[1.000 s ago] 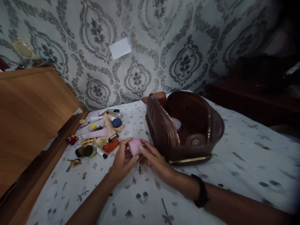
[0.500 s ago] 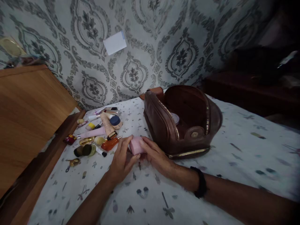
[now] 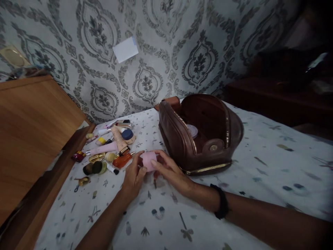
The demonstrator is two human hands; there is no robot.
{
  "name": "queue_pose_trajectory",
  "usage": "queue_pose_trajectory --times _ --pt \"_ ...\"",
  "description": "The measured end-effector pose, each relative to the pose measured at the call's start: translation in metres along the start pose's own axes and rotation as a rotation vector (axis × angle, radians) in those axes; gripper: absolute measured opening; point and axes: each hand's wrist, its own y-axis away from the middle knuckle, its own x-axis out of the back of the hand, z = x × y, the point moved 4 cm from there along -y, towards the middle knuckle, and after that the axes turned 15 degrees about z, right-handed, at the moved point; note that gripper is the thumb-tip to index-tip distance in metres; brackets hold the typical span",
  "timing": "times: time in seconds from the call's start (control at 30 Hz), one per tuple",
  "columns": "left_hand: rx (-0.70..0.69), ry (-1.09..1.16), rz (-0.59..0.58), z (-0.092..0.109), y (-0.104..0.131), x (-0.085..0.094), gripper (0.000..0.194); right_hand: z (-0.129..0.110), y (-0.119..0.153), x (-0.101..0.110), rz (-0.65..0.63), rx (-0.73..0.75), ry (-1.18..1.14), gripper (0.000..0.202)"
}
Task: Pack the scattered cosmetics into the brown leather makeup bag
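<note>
A small pink jar is held between both hands above the patterned sheet. My left hand grips its left side with fingers and thumb. My right hand closes on it from the right, thumb across its front. Just behind my right hand stands a brown leather bag, unzipped and gaping, with a round pale-lidded item inside. Left of my left hand lie an orange item, a dark-blue-lidded jar, a pink tube and several other cosmetics.
A wooden cabinet borders the sheet on the left. Behind is a patterned wall with a white card. Dark red furniture stands at the back right. Small make-up items, including a gold one, lie near the left edge.
The pink jar has turned slightly and shifted a little left in my hands, and my fingers have changed position around it. The view has moved slightly.
</note>
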Motion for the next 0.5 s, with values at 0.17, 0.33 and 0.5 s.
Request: queue_pose_trajectory --times 0.17,0.33,0.5 --pt "0.017 -0.034 -0.009 0.0 -0.001 0.002 0.055 0.001 -0.001 0.001 0.018 -0.02 0.017 0.053" --pt "-0.276 -0.02 -0.014 0.013 0.0 0.006 0.052 0.005 -0.005 -0.001 0.012 -0.049 -0.054 0.054" --pt "-0.258 -0.005 -0.02 0.007 0.003 0.002 0.066 0.009 -0.007 -0.002 -0.005 -0.041 -0.058 0.057"
